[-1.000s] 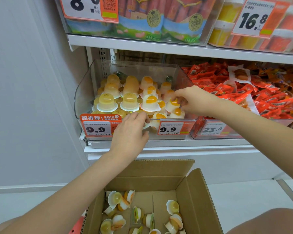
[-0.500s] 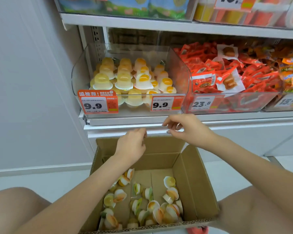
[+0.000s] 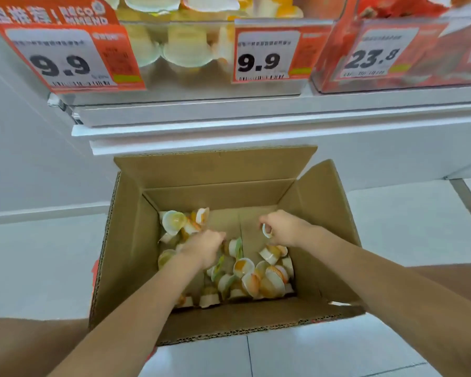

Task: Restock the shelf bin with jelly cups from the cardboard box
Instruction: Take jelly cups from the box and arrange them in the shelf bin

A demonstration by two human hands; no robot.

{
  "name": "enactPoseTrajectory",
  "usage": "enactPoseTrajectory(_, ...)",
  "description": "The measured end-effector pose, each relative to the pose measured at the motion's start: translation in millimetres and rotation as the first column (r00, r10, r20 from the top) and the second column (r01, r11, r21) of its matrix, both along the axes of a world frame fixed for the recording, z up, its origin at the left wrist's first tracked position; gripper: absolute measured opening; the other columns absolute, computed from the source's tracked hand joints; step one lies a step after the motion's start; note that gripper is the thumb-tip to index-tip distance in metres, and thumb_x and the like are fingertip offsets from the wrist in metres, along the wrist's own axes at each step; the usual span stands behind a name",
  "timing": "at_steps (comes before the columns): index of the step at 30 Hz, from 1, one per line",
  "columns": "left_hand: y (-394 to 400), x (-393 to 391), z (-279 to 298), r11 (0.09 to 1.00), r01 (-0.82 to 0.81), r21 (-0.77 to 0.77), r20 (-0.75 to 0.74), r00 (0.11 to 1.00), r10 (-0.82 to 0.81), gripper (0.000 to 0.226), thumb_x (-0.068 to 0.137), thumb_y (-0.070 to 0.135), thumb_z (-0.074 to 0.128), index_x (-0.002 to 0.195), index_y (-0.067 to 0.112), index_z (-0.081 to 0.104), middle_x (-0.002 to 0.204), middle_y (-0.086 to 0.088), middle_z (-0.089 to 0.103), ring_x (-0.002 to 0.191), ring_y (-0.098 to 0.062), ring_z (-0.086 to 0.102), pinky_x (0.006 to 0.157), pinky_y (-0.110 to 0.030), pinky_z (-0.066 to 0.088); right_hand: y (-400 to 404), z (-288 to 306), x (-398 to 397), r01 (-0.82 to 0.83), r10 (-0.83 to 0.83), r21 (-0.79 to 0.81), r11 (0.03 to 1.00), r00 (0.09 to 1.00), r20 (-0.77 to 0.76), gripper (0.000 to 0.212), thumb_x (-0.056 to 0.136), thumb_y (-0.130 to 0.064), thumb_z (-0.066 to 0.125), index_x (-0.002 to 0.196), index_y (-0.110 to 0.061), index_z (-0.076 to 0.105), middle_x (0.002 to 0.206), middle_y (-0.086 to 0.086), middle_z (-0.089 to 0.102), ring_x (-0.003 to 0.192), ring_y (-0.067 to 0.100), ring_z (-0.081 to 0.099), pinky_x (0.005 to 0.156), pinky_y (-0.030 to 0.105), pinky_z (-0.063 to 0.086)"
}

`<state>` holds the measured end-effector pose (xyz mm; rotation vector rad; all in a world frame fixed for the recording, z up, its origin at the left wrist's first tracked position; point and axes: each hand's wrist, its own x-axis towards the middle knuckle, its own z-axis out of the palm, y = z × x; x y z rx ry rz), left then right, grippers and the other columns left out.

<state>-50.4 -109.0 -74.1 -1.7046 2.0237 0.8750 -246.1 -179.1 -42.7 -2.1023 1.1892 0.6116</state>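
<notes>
Both bare forearms reach forward and down into the open cardboard box [image 3: 136, 240] standing on the tiled floor [image 3: 38, 268] below the shelf. The left hand [image 3: 201, 247], back upward with fingers curled down, sits among the loose jelly cups [image 3: 245, 270] on the left side of the box bottom; whether it grips one I cannot tell. Above, the clear shelf bin [image 3: 191, 83] holds more stacked cups behind an orange tag [image 3: 63, 50] reading "9.9" with "RECOMMEND" on top, and a second tag [image 3: 267, 53] also reading "9.9". The right hand [image 3: 286, 228] hangs over the box's right half, fingers curled and pinching a small white-rimmed cup [image 3: 267, 230]. Farther right, a red bin [image 3: 419, 77] carries a "23.8" tag [image 3: 375, 55].
</notes>
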Motion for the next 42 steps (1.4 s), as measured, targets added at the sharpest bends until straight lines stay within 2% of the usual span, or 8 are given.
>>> enactPoseTrajectory(5, 5.2, -26.7, -34.2, 0.981, 0.175, 0.085, -0.059, 0.984, -0.171, 0.061, 0.085, 0.002, 0.057, 0.140, 0.017, 0.036, 0.141, -0.008, 0.040, 0.127, -0.028, 0.042, 0.096, -0.037, 0.043, 20.6, -50.6, -1.4, -0.147, 0.164, 0.169, 0.975, 0.982, -0.092, 0.037, 0.091, -0.006, 0.051, 0.126, -0.016, 0.050, 0.122, 0.003, 0.054, 0.100, 0.018, 0.051, 0.071, 0.026, 0.036)
enactPoseTrajectory(8, 12.6, -48.3, -47.8, 0.971, 0.224, 0.086, -0.217, 0.955, -0.202, 0.050, 0.083, 0.024, 0.064, 0.129, 0.016, 0.046, 0.130, -0.008, 0.050, 0.121, -0.028, 0.048, 0.093, -0.037, 0.045, 21.3, -63.1, -5.0, -0.192, 0.208, 0.174, 0.966, 0.975, -0.081, 0.027, 0.090, -0.011, 0.054, 0.117, -0.016, 0.053, 0.106, 0.000, 0.055, 0.092, 0.018, 0.049, 0.067, 0.023, 0.031)
enactPoseTrajectory(17, 30.6, -65.9, -67.7, 0.995, 0.069, 0.072, -0.305, 0.951, -0.044, 0.048, 0.080, 0.039, 0.067, 0.116, 0.014, 0.050, 0.120, -0.008, 0.057, 0.119, -0.025, 0.044, 0.088, -0.034, 0.041, 19.5, -59.1, -18.0, -0.203, 0.329, 0.394, 0.896, 0.900, -0.286, 0.048, 0.084, -0.018, 0.065, 0.127, -0.019, 0.043, 0.117, 0.004, 0.053, 0.099, 0.023, 0.052, 0.073, 0.031, 0.042)
enactPoseTrajectory(23, 26.9, -52.2, -56.9, 0.968, -0.203, 0.145, -0.429, 0.869, 0.246, 0.041, 0.076, 0.028, 0.072, 0.108, 0.014, 0.050, 0.109, -0.009, 0.063, 0.102, -0.027, 0.060, 0.077, -0.032, 0.048, 44.2, -70.0, -25.4, -0.049, 0.099, 0.241, 0.969, 0.975, -0.197, 0.040, 0.089, -0.027, 0.058, 0.126, -0.017, 0.046, 0.128, 0.008, 0.050, 0.118, 0.031, 0.051, 0.086, 0.035, 0.046)
enactPoseTrajectory(28, 14.0, -40.0, -32.2, 0.923, -0.339, 0.183, -0.457, 0.802, 0.385, 0.055, 0.069, 0.016, 0.078, 0.113, 0.015, 0.045, 0.102, -0.003, 0.061, 0.092, -0.021, 0.059, 0.072, -0.033, 0.050, 27.3, -37.4, -19.3, 0.089, -0.070, 0.240, 0.967, 0.994, -0.086, 0.047, 0.070, -0.022, 0.081, 0.095, -0.017, 0.041, 0.092, 0.001, 0.051, 0.085, 0.022, 0.053, 0.066, 0.032, 0.044)
enactPoseTrajectory(34, -12.5, -23.2, 25.0, 0.874, -0.449, 0.187, -0.559, 0.683, 0.471, 0.061, 0.061, 0.015, 0.088, 0.102, 0.013, 0.042, 0.096, -0.001, 0.055, 0.088, -0.016, 0.051, 0.064, -0.023, 0.041, -6.6, 47.7, 16.1, 0.058, -0.099, 0.247, 0.967, 0.983, 0.154, 0.045, 0.074, -0.020, 0.080, 0.106, -0.012, 0.048, 0.095, -0.003, 0.048, 0.082, 0.013, 0.047, 0.066, 0.026, 0.042)
enactPoseTrajectory(37, -18.6, -10.6, 76.1, 0.817, -0.503, 0.283, -0.660, 0.516, 0.546, 0.054, 0.065, 0.010, 0.085, 0.104, 0.011, 0.047, 0.090, 0.003, 0.061, 0.079, -0.011, 0.055, 0.054, -0.009, 0.041, -17.9, 94.8, 26.2, 0.112, -0.217, 0.325, 0.939, 0.927, 0.306, 0.037, 0.080, -0.016, 0.075, 0.111, -0.015, 0.054, 0.106, 0.006, 0.055, 0.084, 0.013, 0.058, 0.075, 0.032, 0.054)
enactPoseTrajectory(42, -8.2, 5.8, 156.0, 0.557, -0.502, 0.662, -0.702, -0.154, 0.695, 0.031, 0.078, 0.014, 0.072, 0.107, 0.013, 0.061, 0.094, -0.008, 0.062, 0.073, -0.015, 0.056, 0.059, -0.024, 0.048, -19.4, 165.7, 24.3, 0.151, -0.485, 0.549, 0.822, 0.692, 0.535, 0.035, 0.085, -0.005, 0.068, 0.118, -0.013, 0.058, 0.117, 0.017, 0.057, 0.100, 0.021, 0.068, 0.085, 0.033, 0.057)
